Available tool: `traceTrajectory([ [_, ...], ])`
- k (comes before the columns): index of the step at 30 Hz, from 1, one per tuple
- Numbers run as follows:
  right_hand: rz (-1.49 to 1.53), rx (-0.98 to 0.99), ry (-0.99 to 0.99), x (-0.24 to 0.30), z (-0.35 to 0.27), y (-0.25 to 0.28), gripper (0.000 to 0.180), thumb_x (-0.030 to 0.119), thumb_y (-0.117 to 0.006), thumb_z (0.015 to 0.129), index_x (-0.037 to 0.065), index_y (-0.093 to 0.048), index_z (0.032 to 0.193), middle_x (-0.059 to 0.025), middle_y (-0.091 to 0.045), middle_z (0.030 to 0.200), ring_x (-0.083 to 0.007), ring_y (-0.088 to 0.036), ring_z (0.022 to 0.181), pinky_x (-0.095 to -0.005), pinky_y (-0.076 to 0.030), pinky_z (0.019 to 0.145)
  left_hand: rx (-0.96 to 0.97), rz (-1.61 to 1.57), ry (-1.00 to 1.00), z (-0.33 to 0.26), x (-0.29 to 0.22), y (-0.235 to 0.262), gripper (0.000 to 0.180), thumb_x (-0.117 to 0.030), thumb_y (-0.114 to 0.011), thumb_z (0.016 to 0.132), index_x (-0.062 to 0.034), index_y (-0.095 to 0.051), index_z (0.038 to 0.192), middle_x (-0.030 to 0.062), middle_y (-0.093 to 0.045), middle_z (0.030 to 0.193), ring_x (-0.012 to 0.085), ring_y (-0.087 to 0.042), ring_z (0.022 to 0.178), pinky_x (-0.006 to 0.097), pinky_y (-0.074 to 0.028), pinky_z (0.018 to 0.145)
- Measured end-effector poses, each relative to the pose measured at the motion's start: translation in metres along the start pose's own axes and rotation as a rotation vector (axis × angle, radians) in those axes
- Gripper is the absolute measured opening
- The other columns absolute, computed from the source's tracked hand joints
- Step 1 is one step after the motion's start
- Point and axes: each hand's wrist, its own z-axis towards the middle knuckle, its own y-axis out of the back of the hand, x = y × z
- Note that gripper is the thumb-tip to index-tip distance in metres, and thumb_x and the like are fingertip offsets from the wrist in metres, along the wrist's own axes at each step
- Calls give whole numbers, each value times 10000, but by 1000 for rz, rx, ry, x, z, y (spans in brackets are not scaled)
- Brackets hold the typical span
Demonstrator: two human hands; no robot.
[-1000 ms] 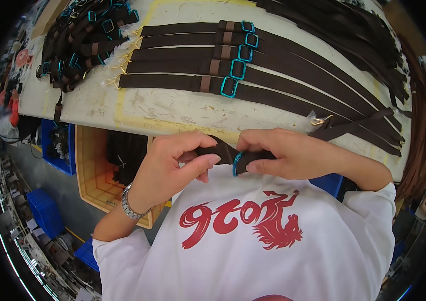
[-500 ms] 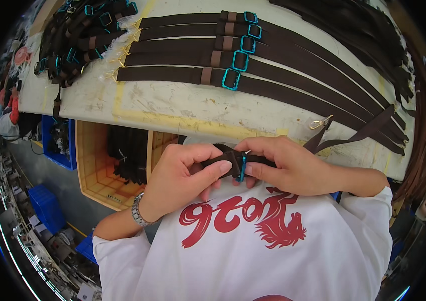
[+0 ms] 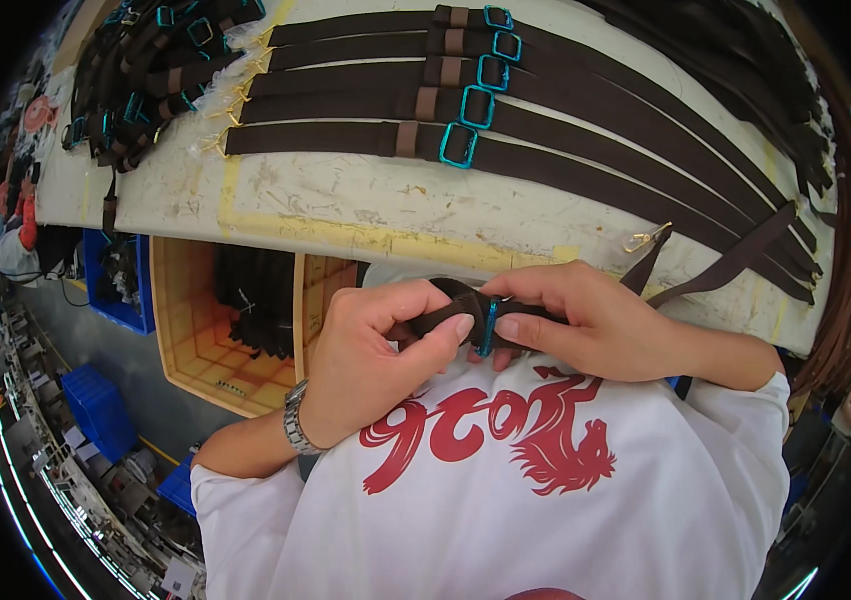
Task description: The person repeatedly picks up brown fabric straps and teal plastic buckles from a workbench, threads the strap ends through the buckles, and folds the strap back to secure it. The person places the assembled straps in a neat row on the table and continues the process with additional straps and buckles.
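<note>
Close to my chest, a dark brown webbing strap [image 3: 459, 304] runs through a blue slide buckle [image 3: 488, 327]. My left hand [image 3: 385, 335] pinches the strap between thumb and fingers just left of the buckle, where the webbing curls into a loop. Gripping the strap on the buckle's other side, my right hand [image 3: 570, 325] has its thumb against the webbing. The fingers beneath are partly hidden. A loose length of strap with a gold-coloured hook [image 3: 642, 238] rises behind my right hand onto the table edge.
On the white table [image 3: 325, 195], several finished-looking straps [image 3: 335, 139] with blue buckles lie side by side. Tangled straps [image 3: 160, 80] are piled at the far left, dark webbing [image 3: 705, 70] at the far right. Below the edge stand a yellow crate [image 3: 180, 350] and a blue bin [image 3: 110, 290].
The strap left of the buckle has turned and bulged into a rounder loop between my hands. Both hands keep their grip and have shifted only slightly.
</note>
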Motion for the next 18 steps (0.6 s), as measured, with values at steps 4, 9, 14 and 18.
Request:
traceTrajectory([
  [4, 15, -25, -68, 5, -4, -2, 237, 67, -547, 1131, -72, -638, 1300, -84, -758, 1062, -123, -743, 951, -281, -590, 872, 27, 101, -94, 4, 4, 0, 115, -72, -751, 960, 30, -732, 910, 26, -681, 697, 57, -591, 573, 245, -435, 520],
  [9, 8, -5, 5, -9, -4, -3, 219, 60, -567, 1119, -71, -636, 1280, -84, -757, 1053, -120, -738, 945, -276, -587, 871, 187, 366, -330, 5, 3, 9, 144, -100, -744, 979, 11, -696, 902, 102, -603, 679, 136, -583, 556, 311, -419, 527],
  [14, 27, 1, 0, -16, -5, 0, 254, 66, -573, 1116, -38, -591, 1346, -78, -759, 1047, -101, -726, 930, -273, -576, 859, 367, 286, -287, 22, 5, 18, 147, -112, -724, 1000, 10, -700, 922, 35, -635, 687, 87, -532, 590, 308, -412, 544],
  [18, -321, -122, 85, 15, -15, 1, 423, 63, -672, 1048, 19, -524, 1441, -114, -774, 1062, -163, -750, 943, -312, -577, 841, 373, -49, 75, 20, -7, 21, 203, -172, -654, 1081, 0, -720, 996, 3, -659, 730, 51, -557, 594, 256, -432, 559],
])
